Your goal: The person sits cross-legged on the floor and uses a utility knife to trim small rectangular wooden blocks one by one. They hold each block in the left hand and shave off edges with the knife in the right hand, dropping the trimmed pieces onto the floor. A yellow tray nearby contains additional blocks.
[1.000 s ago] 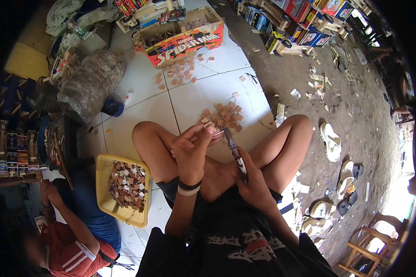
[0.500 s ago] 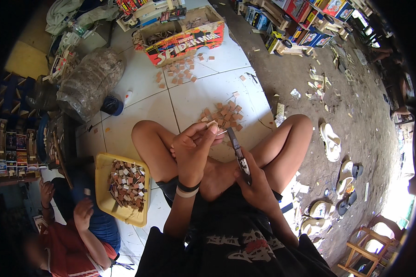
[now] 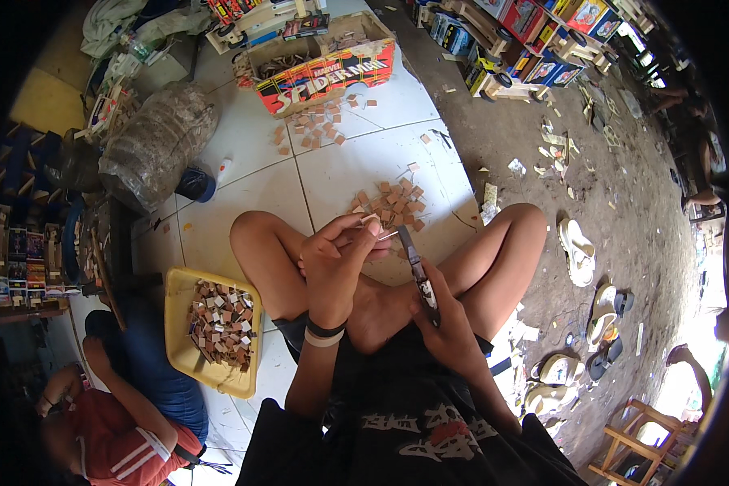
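Holding a part-covered cutter [image 3: 416,269], the right hand [image 3: 447,317] is near the left hand [image 3: 332,263], which pinches a small piece [image 3: 369,219] (partly hidden).

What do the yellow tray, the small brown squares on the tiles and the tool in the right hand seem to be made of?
Yellow tray: probably smooth plastic; its even colour and rounded corners suggest it.
Brown squares: perhaps thin wood board or cardboard, matt, judging by flat faces and straight edges.
Tool: its flat grey blade looks like metal; the handle is unclear.
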Demonstrator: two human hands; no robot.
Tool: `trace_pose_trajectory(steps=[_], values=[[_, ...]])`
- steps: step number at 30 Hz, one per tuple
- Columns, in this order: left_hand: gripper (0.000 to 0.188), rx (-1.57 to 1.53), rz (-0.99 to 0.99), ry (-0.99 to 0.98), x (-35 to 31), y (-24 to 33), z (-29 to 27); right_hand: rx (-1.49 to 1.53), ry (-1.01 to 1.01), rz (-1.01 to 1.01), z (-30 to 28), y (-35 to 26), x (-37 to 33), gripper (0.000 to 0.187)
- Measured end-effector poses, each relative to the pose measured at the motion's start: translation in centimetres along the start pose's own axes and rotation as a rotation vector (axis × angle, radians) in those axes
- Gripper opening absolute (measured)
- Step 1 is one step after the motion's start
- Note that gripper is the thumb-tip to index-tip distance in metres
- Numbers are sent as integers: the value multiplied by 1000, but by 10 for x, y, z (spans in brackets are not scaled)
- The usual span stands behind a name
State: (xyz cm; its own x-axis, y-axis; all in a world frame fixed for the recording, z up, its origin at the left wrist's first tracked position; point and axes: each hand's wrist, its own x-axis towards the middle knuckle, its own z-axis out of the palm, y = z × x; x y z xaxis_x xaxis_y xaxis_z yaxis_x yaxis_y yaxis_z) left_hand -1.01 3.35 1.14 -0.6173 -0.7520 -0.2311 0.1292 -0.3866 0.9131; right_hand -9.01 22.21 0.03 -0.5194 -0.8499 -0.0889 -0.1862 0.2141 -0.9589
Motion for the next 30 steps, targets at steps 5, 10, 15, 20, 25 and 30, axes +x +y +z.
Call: trace_pose_trajectory(steps=[5, 10, 15, 20, 25, 30], values=[[27, 6, -2, 22, -1, 2, -1, 1, -7, 15, 0, 0, -2, 65], [30, -31, -12, -34, -1, -1, -3, -15, -8, -59, -1, -3, -1, 66], [39, -355, -22, -259, 4, -17, -10, 529, -280, 251, -13, -5, -6, 62], [55, -453, -193, -597, 12, -39, -28, 974, -535, 361, -14, -3, -6, 48], [43, -454, -267, -543, 9, -43, -37, 730, -496, 330, -14, -10, -2, 49], [35, -457, -162, -587, 8, -32, -37, -62, -84, -15, 9, -19, -2, 58]])
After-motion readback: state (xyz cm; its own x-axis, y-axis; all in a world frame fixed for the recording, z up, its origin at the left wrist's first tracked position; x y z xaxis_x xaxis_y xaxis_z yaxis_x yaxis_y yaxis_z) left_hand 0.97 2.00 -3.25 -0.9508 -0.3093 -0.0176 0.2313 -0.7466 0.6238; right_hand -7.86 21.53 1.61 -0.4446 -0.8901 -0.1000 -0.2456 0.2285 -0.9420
